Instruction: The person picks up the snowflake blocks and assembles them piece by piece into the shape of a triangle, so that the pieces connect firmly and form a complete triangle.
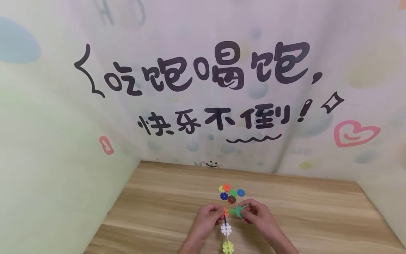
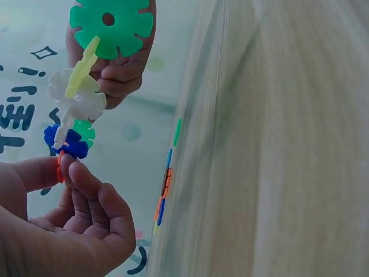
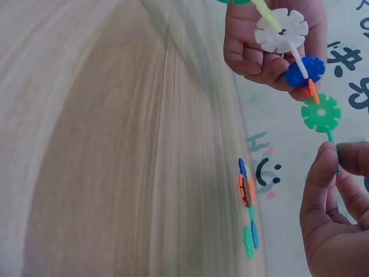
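Observation:
My left hand (image 1: 207, 219) pinches an orange notched plastic disc (image 1: 226, 212) between thumb and fingertip. A bright green disc (image 3: 322, 113) is slotted to its other side. My right hand (image 1: 259, 216) pinches a second, darker green disc (image 1: 239, 212), seen edge-on in the right wrist view and joined to the bright green one. From the orange disc a chain of linked discs runs toward my body: a blue one (image 3: 305, 71), a white one (image 1: 226, 229) with another white one edge-on, a yellow one (image 1: 227, 247) and a large green one (image 2: 109, 26).
Beyond my hands several loose discs lie in a cluster on the wooden table (image 1: 158, 197): yellow, orange (image 1: 226, 187), dark blue (image 1: 223, 196), green, lighter blue (image 1: 241, 193) and brown (image 1: 232, 199). A printed cloth (image 1: 203, 151) hangs along the table's far edge.

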Demonstrator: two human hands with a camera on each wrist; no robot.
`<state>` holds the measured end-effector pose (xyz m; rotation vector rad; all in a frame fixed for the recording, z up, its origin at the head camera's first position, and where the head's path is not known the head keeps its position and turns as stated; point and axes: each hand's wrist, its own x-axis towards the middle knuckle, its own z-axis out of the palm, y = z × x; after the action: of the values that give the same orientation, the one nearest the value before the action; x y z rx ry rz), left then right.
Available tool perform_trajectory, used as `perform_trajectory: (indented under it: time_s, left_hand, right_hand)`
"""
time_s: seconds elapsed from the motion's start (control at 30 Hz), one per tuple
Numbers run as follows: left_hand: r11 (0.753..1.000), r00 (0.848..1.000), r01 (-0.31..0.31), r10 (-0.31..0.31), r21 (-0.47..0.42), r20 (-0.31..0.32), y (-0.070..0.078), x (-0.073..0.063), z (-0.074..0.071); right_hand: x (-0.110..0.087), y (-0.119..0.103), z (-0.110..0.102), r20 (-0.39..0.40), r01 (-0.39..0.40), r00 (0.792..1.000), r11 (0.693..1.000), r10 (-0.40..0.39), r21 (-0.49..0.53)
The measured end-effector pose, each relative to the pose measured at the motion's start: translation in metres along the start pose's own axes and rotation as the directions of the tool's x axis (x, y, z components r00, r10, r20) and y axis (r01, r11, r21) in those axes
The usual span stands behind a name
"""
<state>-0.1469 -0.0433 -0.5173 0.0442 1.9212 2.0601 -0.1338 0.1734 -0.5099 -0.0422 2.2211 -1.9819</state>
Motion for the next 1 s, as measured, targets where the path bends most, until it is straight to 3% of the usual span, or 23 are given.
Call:
perform_trajectory:
  time_s: [0.43, 1.0]
  left_hand:
    - [1.0, 1.0, -0.017, 0.017, -0.015, 0.021, 0.0038, -0.0011, 0.0011]
    - [1.0, 1.0, -0.017, 0.017, 0.014, -0.001, -0.0009, 0.0016, 0.0026]
  right_hand:
    - [0.0003, -0.0009, -0.0019, -0.008, 0.019, 1.0, 0.999, -0.019, -0.044]
    - [0.0022, -0.0011, -0.0016, -0.005, 0.025, 1.0, 0.994, -0.026, -0.106]
